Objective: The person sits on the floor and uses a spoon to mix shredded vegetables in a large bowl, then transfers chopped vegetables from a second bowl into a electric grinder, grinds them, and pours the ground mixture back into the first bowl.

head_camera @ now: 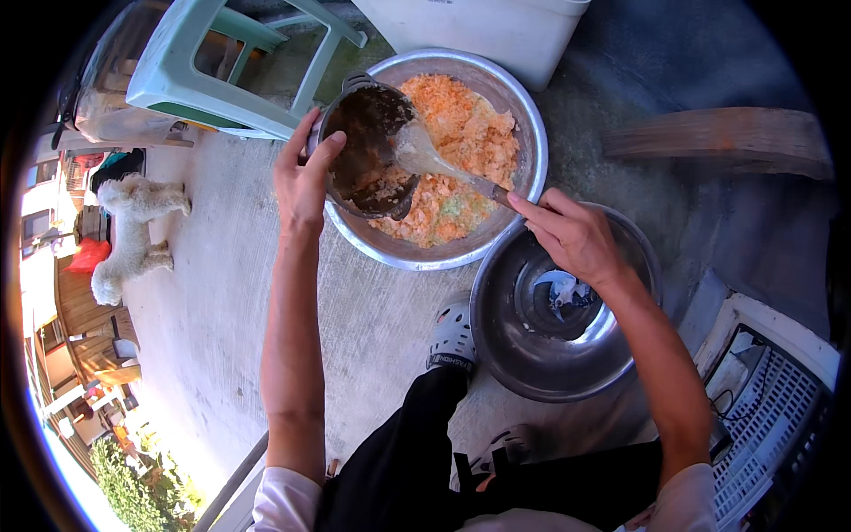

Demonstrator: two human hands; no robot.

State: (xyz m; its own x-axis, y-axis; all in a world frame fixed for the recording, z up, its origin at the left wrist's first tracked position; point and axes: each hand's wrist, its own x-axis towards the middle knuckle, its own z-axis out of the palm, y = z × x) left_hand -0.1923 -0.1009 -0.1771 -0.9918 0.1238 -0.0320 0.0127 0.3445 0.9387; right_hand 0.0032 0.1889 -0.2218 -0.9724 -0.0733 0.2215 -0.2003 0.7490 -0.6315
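My left hand point(309, 166) grips the rim of a dark pot point(362, 139), tilted over a wide metal basin point(532, 143). Bits of orange mash cling to the pot's inside. In my right hand point(565, 229) is the wooden handle of a ladle or large spoon point(425, 151), its pale, smeared head at the pot's mouth. Chopped orange food point(465, 133), with a pale green patch near its lower side, fills much of the basin. Below my right hand stands a second steel basin point(518, 359), holding a bladed metal part point(565, 292).
A green plastic stool point(179, 80) stands at upper left, beside a white container point(479, 33) at the top. A wooden bench or plank point(718, 139) is at right, above a white plastic basket point(764, 412). A white dog point(133, 233) stands at left.
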